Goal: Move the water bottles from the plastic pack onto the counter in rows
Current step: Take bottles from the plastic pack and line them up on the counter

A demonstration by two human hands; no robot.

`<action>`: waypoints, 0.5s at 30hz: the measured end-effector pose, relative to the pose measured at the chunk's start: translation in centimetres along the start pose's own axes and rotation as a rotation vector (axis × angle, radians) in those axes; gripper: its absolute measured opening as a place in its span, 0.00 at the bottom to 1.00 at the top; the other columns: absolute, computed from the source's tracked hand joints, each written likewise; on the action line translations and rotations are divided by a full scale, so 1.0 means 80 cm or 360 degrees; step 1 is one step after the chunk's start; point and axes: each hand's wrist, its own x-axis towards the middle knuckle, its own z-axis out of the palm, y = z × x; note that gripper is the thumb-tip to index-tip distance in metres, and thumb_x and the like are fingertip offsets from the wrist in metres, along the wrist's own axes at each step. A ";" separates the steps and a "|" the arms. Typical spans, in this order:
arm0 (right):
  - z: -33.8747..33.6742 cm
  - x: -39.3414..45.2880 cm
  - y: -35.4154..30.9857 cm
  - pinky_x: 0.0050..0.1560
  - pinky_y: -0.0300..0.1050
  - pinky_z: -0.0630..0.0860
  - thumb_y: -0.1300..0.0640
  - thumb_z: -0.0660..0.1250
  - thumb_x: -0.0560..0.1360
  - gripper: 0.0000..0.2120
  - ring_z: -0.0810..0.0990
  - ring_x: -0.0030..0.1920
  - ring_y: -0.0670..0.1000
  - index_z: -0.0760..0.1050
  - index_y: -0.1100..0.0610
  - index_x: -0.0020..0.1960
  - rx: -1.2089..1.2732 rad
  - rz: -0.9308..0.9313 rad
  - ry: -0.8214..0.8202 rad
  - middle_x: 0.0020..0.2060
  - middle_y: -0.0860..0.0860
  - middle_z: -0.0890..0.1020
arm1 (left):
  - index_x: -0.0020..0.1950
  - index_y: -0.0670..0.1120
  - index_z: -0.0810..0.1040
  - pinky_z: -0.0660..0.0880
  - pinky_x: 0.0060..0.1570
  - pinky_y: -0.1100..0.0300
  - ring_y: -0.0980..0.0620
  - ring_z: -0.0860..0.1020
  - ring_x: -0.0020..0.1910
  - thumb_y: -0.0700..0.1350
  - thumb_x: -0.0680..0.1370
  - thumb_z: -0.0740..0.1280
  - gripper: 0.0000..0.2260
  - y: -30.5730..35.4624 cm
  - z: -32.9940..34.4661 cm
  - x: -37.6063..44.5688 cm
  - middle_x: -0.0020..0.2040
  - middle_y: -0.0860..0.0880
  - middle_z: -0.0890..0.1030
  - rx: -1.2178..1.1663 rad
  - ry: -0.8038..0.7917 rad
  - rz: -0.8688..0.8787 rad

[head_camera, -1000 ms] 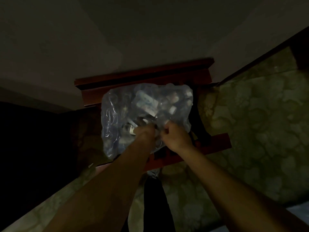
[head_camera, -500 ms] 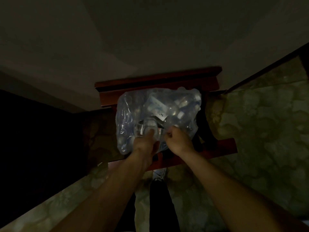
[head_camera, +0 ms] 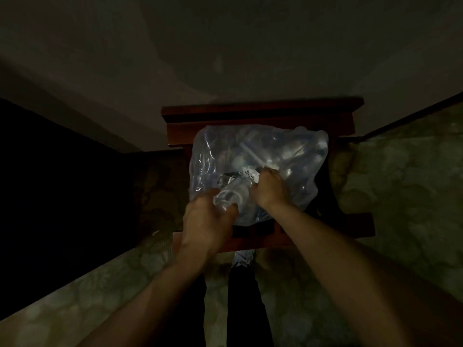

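1. Where things are: the clear shrink-wrapped plastic pack of bottles (head_camera: 258, 169) sits on a dark red wooden stand (head_camera: 260, 116) against the far wall. It's really dim, so I can't count what's left inside.
2. Hands: the left hand (head_camera: 208, 221) has its fingers curled round 1 clear plastic water bottle (head_camera: 231, 196), which lies tilted at the near left edge of the pack and looks part way out of the torn wrap. The right hand (head_camera: 269, 189) is bunched on the plastic film just right of the bottle, pinching the wrap by the look of it.
3. Doing this bit well, in my opinion: keep the right hand pinning the film so the whole pack doesn't slide toward the near edge of the stand, and draw the bottle out along its own length instead of yanking sideways.
4. Watch for the wrap catching on the bottle and dragging its neighbours loose.
5. No bench shows in this shot, just greenish patterned floor (head_camera: 400, 196) on both sides, so I'd find the spot before swinging over, then stand the bottle upright to start a tidy row.
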 end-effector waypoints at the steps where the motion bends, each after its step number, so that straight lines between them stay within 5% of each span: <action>1: 0.002 0.006 0.001 0.59 0.46 0.74 0.58 0.67 0.77 0.17 0.76 0.61 0.59 0.74 0.62 0.64 -0.0077 0.0040 0.0008 0.62 0.61 0.77 | 0.66 0.47 0.77 0.80 0.51 0.54 0.48 0.82 0.51 0.50 0.76 0.71 0.19 -0.001 0.001 0.001 0.56 0.46 0.83 0.0022 0.0026 0.0032; 7: 0.012 0.018 0.015 0.44 0.45 0.71 0.53 0.67 0.77 0.14 0.81 0.56 0.55 0.78 0.57 0.60 -0.0700 0.0186 0.0049 0.56 0.55 0.82 | 0.65 0.48 0.77 0.68 0.44 0.67 0.53 0.76 0.50 0.49 0.75 0.71 0.19 -0.006 0.009 0.005 0.59 0.49 0.77 0.0266 0.0051 0.0280; 11: 0.026 0.026 0.017 0.45 0.47 0.72 0.54 0.66 0.78 0.15 0.80 0.58 0.56 0.77 0.59 0.62 -0.0719 0.0310 -0.0003 0.59 0.56 0.81 | 0.68 0.48 0.75 0.67 0.49 0.67 0.50 0.77 0.58 0.50 0.76 0.70 0.20 -0.013 0.008 0.010 0.64 0.49 0.76 0.0324 0.0017 0.0284; 15: 0.033 0.023 0.028 0.52 0.49 0.76 0.57 0.64 0.79 0.16 0.78 0.62 0.57 0.73 0.60 0.65 -0.0696 0.0339 0.0052 0.62 0.57 0.79 | 0.67 0.49 0.75 0.62 0.40 0.76 0.54 0.76 0.57 0.51 0.76 0.70 0.20 -0.018 0.011 0.014 0.64 0.50 0.75 0.0343 -0.0009 0.0320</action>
